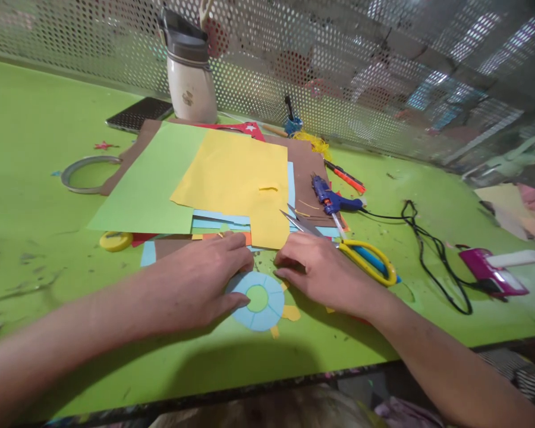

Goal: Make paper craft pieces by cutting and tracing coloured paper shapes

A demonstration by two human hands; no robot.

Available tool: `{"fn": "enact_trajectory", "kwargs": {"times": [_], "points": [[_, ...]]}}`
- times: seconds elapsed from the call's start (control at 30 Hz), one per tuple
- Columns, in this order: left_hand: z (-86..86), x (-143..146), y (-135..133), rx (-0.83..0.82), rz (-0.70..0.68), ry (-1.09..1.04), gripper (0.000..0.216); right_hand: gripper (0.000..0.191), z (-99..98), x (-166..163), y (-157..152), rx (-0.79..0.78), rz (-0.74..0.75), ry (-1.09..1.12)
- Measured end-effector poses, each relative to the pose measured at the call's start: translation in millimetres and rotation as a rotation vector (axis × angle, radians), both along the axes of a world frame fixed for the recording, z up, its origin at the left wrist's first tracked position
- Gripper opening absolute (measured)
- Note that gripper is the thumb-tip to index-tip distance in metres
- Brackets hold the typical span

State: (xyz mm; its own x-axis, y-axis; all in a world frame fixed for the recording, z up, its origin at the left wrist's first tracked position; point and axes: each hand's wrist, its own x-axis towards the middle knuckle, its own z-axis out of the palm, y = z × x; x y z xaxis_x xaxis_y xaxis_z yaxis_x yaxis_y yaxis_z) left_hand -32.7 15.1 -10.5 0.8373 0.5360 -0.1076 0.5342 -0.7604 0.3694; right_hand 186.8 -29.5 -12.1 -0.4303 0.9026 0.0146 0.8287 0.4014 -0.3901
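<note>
A light-blue paper disc with drawn lines, a green centre and several small yellow-orange paper tabs lies flat on the table, looking like a paper turtle. My left hand rests at its left side, thumb stretched over the disc and fingers apart from the thumb near its far edge. On the other side, my right hand hovers at the disc's right edge, fingers loosely curled, with a gap between thumb and forefinger. Nothing shows in that gap. Yellow-handled scissors lie partly behind my right hand, blades pointing up-left.
Yellow and green paper sheets overlap brown and blue ones beyond my hands. A blue glue gun with a black cord lies right. A tape ring, phone and white bottle stand left, before a perforated metal panel.
</note>
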Motion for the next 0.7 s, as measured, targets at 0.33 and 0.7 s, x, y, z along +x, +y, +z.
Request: {"fn": "enact_trajectory", "kwargs": {"times": [0.33, 0.7], "points": [[0.8, 1.9, 0.0, -0.002, -0.014, 0.010, 0.013, 0.025, 2.4, 3.7, -2.8, -0.015, 0.082, 0.021], [-0.4, 1.0, -0.6, -0.021, 0.020, 0.005, 0.016, 0.014, 20.5, 11.7, -9.0, -0.122, 0.086, -0.024]]}}
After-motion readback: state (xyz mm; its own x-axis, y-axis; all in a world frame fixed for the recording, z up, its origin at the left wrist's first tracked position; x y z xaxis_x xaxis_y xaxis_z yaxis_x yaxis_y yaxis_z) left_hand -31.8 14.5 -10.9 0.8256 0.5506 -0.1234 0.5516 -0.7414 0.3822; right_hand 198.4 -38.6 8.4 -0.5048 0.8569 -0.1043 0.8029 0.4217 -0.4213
